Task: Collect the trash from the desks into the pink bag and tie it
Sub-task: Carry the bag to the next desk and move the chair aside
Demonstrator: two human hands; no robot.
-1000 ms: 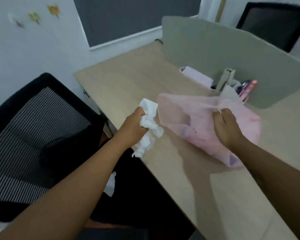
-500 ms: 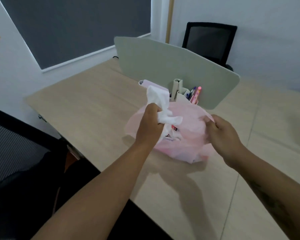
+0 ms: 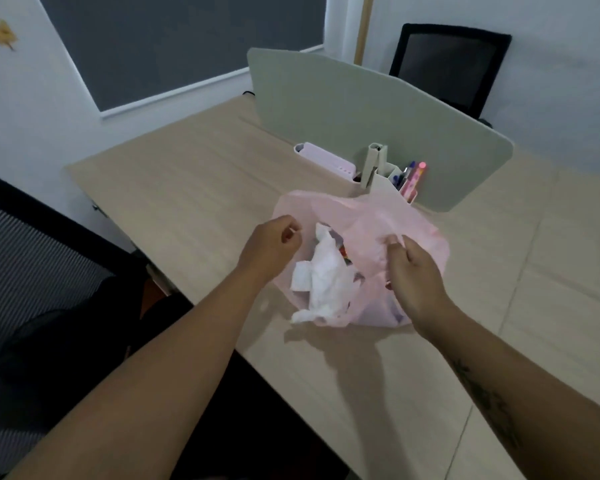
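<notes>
The pink bag (image 3: pixel 420 220) lies open on the light wooden desk (image 3: pixel 187 188), in front of the desk organiser. Crumpled white tissue (image 3: pixel 326 282) sits in the bag's mouth, and its lower end hangs over the front rim. Other small trash shows dimly under the tissue. My left hand (image 3: pixel 274 244) hovers at the bag's left rim with its fingers loosely curled and nothing in them. My right hand (image 3: pixel 413 271) pinches a fold of the bag's plastic on the right side and holds it up.
A white desk organiser (image 3: pixel 385 174) with pens (image 3: pixel 413 174) stands just behind the bag, against a grey-green divider panel (image 3: pixel 361 109). A black mesh chair (image 3: pixel 32 271) is at my left by the desk edge. Another black chair (image 3: pixel 451 67) stands beyond the divider.
My left hand carried the white tissue from the desk's left edge over the bag and let it go inside. The camera view swung to the right. My right hand kept hold of the bag.
</notes>
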